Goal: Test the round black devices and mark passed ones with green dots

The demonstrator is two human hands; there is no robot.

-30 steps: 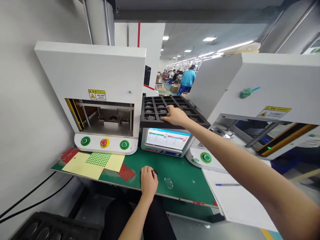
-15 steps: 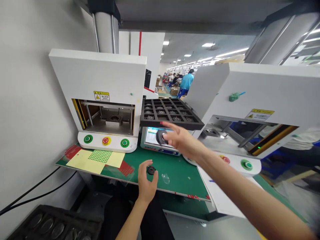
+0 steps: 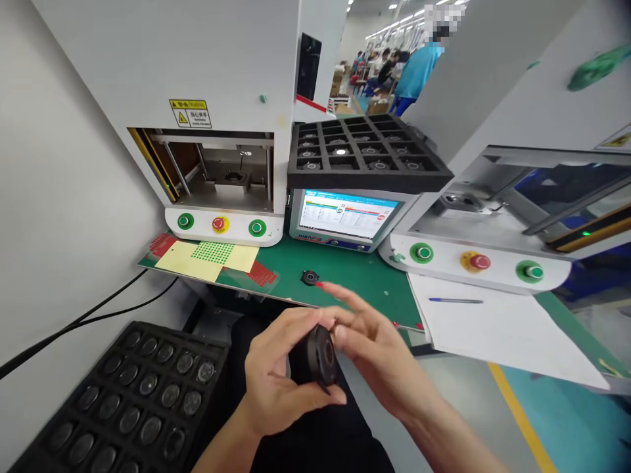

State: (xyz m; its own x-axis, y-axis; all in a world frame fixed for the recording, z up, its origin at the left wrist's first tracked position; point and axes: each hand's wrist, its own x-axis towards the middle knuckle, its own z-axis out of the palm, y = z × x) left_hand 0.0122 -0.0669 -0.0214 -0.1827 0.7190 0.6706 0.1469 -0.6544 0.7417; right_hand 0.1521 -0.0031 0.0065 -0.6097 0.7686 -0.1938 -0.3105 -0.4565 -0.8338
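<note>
Below the table edge, my left hand (image 3: 279,371) is closed around a black round part (image 3: 323,358), its ringed face turned to the right. My right hand (image 3: 377,345) meets the upper edge of that part, thumb and middle finger bent against it. Its index finger is stretched out, with a small red dot (image 3: 319,284) at the tip. Just beyond that fingertip, a second black round part (image 3: 310,277) lies flat on the green tabletop (image 3: 365,282).
A black compartment tray (image 3: 369,177) of round parts rests above a monitor (image 3: 340,217). Presses flank it: left press (image 3: 224,226), right press (image 3: 473,263). Yellow sticker sheets (image 3: 197,263), white paper (image 3: 493,328) and a pen (image 3: 456,301) lie about. Another tray (image 3: 142,351) holds clear discs at lower left.
My right hand has come down from the monitor with the black round part, which is now in my left hand. My left hand has left the part on the table. The view has tilted down.
</note>
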